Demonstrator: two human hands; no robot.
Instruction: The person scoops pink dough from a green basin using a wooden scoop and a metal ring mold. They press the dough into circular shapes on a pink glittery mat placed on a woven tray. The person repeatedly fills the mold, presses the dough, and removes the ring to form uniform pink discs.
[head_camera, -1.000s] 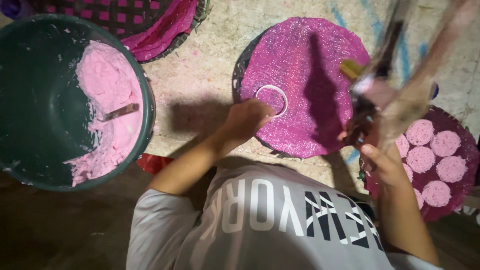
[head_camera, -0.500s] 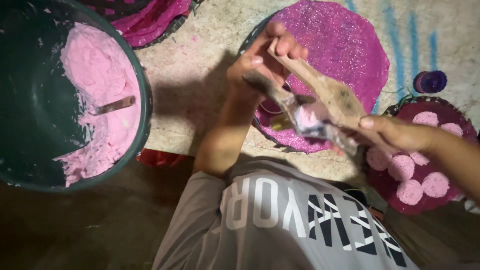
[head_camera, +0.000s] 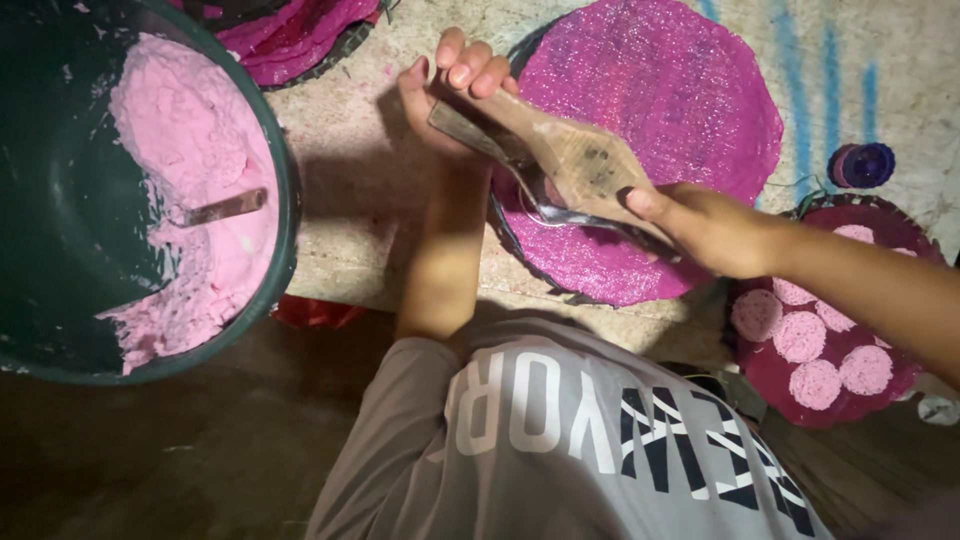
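there, paddle (head_camera: 560, 150) between left fingers (head_camera: 470, 75)

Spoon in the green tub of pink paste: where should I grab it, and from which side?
Judging by its pose, take the spoon by its bare handle end, coming from the right, the tub's rim side. The handle lies nearly flat, pointing toward that rim, while its other end is buried in the pink paste.
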